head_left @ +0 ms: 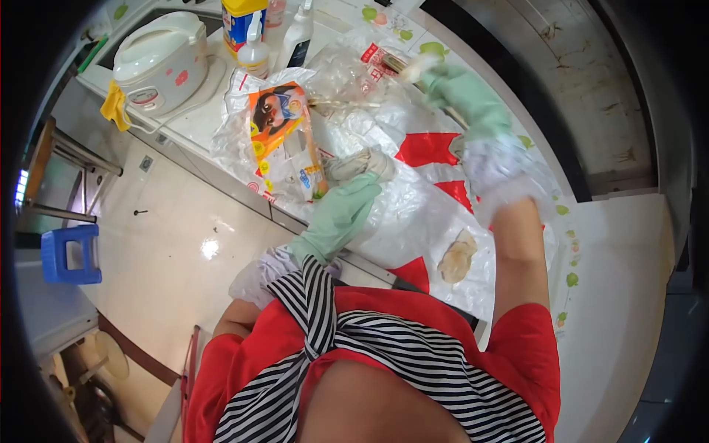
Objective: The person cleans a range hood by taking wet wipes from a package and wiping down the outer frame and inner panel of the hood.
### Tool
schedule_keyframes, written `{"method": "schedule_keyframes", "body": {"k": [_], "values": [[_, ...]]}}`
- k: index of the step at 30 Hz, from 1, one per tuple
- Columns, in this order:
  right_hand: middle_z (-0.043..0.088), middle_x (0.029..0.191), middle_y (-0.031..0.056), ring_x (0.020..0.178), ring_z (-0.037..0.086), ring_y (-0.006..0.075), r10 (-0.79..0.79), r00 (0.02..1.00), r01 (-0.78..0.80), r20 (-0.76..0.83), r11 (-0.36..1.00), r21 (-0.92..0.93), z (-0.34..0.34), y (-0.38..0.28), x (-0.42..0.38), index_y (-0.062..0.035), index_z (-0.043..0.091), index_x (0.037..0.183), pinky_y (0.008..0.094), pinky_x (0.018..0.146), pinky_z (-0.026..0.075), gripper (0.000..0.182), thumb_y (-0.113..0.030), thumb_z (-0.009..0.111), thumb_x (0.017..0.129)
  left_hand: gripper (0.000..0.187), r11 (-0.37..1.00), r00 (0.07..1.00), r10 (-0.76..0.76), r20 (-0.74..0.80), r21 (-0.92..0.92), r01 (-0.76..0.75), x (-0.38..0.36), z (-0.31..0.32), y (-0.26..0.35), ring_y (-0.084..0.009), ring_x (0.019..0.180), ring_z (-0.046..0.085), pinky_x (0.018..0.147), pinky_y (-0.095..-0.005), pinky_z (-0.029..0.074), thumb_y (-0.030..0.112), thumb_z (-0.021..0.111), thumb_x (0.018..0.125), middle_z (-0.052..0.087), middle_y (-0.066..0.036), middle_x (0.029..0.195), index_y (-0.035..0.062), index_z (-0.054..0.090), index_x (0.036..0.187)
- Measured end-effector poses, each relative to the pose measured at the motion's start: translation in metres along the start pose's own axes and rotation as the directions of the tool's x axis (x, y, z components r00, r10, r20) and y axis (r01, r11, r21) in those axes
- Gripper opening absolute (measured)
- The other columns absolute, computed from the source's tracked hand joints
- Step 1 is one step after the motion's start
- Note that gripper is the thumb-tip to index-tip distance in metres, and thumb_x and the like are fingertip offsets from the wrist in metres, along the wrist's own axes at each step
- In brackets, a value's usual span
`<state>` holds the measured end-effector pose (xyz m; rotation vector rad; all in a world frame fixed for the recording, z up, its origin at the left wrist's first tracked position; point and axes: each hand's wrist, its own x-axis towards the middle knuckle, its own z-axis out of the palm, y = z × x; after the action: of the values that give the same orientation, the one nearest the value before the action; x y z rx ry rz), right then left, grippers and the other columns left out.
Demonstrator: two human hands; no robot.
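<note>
Both my hands wear pale green gloves. My left hand (341,210) is closed around a greyish lump of food (362,162) held over a clear plastic sheet with red print (425,148). My right hand (461,92) is raised farther back and grips a thin stick-like utensil (410,68) that points left. A pale, flat piece of food (456,258) lies on the plastic near my body, between my arms. An orange printed packet (284,133) lies on crumpled plastic just left of my left hand.
A white rice cooker (159,59) with a yellow cloth (114,103) stands at the counter's far left. Bottles and a yellow container (242,21) stand behind the packet. A blue plastic stool (70,255) sits on the tiled floor to the left.
</note>
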<state>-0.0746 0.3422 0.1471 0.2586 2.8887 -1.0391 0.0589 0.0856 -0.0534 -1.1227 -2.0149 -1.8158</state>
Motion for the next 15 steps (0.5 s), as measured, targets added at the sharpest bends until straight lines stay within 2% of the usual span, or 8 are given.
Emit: {"method": "schedule_keyframes", "body": {"k": [1, 2, 4, 7, 10, 13, 15], "values": [[0.073, 0.089, 0.0047, 0.072, 0.066, 0.0159, 0.139, 0.990, -0.141, -0.026, 0.945, -0.294, 0.009, 0.030, 0.016, -0.0022, 0.072, 0.108, 0.0289, 0.071, 0.052, 0.021, -0.020, 0.066, 0.098, 0.027, 1.000, 1.000, 0.002, -0.012, 0.005, -0.002, -0.003, -0.003, -0.001, -0.0407, 0.117, 0.065, 0.103, -0.0423, 0.051, -0.002, 0.064, 0.091, 0.069, -0.023, 0.120, 0.0013, 0.070, 0.118], [0.072, 0.089, 0.0049, 0.071, 0.066, 0.0159, 0.186, 0.980, -0.193, -0.067, 0.975, -0.112, 0.016, 0.043, 0.011, -0.0020, 0.071, 0.109, 0.0291, 0.070, 0.052, 0.021, -0.019, 0.066, 0.099, 0.027, 1.000, 1.000, 0.006, -0.030, 0.011, -0.006, -0.004, -0.006, -0.003, -0.0408, 0.117, 0.065, 0.103, -0.0424, 0.051, -0.002, 0.064, 0.092, 0.069, -0.023, 0.121, 0.0018, 0.070, 0.118], [0.072, 0.088, 0.0053, 0.071, 0.066, 0.0159, 0.289, 0.950, -0.255, -0.115, 0.935, 0.248, 0.025, 0.057, -0.008, -0.0016, 0.070, 0.110, 0.0294, 0.069, 0.053, 0.021, -0.019, 0.066, 0.099, 0.028, 0.999, 0.998, -0.019, -0.053, 0.030, 0.021, -0.004, -0.015, -0.003, -0.0409, 0.118, 0.065, 0.103, -0.0425, 0.051, -0.002, 0.064, 0.092, 0.069, -0.023, 0.122, 0.0024, 0.070, 0.119], [0.072, 0.087, 0.0059, 0.071, 0.067, 0.0150, 0.279, 0.960, -0.256, -0.007, 0.890, 0.377, 0.025, 0.073, -0.028, -0.0011, 0.070, 0.113, 0.0286, 0.069, 0.053, 0.024, -0.021, 0.067, 0.100, 0.030, 0.992, 0.992, -0.106, -0.066, 0.060, 0.110, -0.005, -0.037, 0.009, -0.0407, 0.118, 0.065, 0.103, -0.0426, 0.051, -0.003, 0.063, 0.092, 0.068, -0.023, 0.123, 0.0027, 0.070, 0.121], [0.074, 0.091, 0.0059, 0.069, 0.066, 0.0124, 0.299, 0.953, -0.258, -0.042, 0.879, 0.402, 0.036, 0.057, -0.049, -0.0016, 0.071, 0.118, 0.0240, 0.064, 0.051, 0.028, -0.024, 0.063, 0.103, 0.031, 0.986, 0.983, -0.147, -0.107, 0.068, 0.155, -0.008, -0.048, 0.013, -0.0405, 0.118, 0.065, 0.103, -0.0426, 0.051, -0.003, 0.062, 0.093, 0.068, -0.024, 0.124, 0.0024, 0.069, 0.123], [0.074, 0.089, 0.0079, 0.065, 0.065, 0.0126, 0.298, 0.953, -0.291, 0.059, 0.841, 0.456, 0.059, 0.048, -0.055, -0.0012, 0.072, 0.116, 0.0251, 0.060, 0.051, 0.029, -0.026, 0.064, 0.103, 0.032, 0.979, 0.975, -0.173, -0.140, 0.082, 0.185, -0.007, -0.070, 0.027, -0.0389, 0.118, 0.066, 0.102, -0.0412, 0.051, -0.001, 0.061, 0.095, 0.069, -0.023, 0.122, 0.0014, 0.068, 0.126], [0.074, 0.087, 0.0086, 0.064, 0.065, 0.0128, 0.279, 0.941, -0.331, 0.190, 0.869, 0.367, 0.081, 0.030, -0.064, -0.0003, 0.072, 0.115, 0.0257, 0.059, 0.052, 0.030, -0.027, 0.064, 0.103, 0.031, 0.975, 0.965, -0.185, -0.184, 0.085, 0.203, -0.015, -0.083, 0.030, -0.0366, 0.117, 0.067, 0.101, -0.0399, 0.051, 0.001, 0.060, 0.097, 0.071, -0.022, 0.119, 0.0008, 0.067, 0.127]]}}
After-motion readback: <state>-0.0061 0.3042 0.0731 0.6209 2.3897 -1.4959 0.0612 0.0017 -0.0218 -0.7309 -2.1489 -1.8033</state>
